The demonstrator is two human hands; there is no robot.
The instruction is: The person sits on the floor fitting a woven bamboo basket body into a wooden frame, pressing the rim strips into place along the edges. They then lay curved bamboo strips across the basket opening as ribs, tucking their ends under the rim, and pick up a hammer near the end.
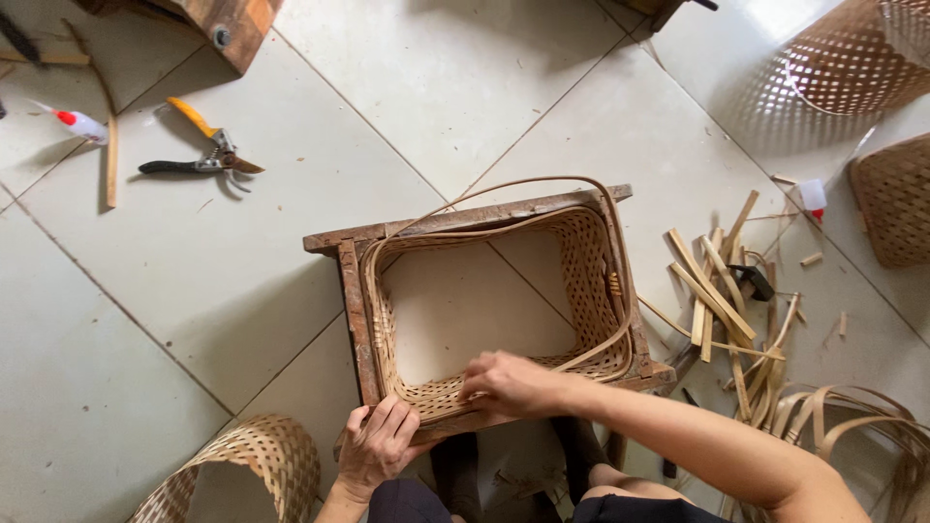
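Observation:
A woven bamboo basket wall (593, 261) sits inside a rectangular wooden frame (354, 310) on the tiled floor, with a thin cane strip (542, 182) looping above its rim. My right hand (509, 381) reaches across and presses on the near woven edge, fingers curled on the weave. At the frame's near left corner, my left hand (378, 446) grips the wooden frame and the basket rim. The floor shows through the basket's open bottom.
Orange-handled pruning shears (208, 155) lie at far left, near a small glue bottle (79, 123). Cut bamboo strips (722, 291) pile up at right. Other woven baskets stand at near left (252, 465), far right (896, 199) and top right (852, 58).

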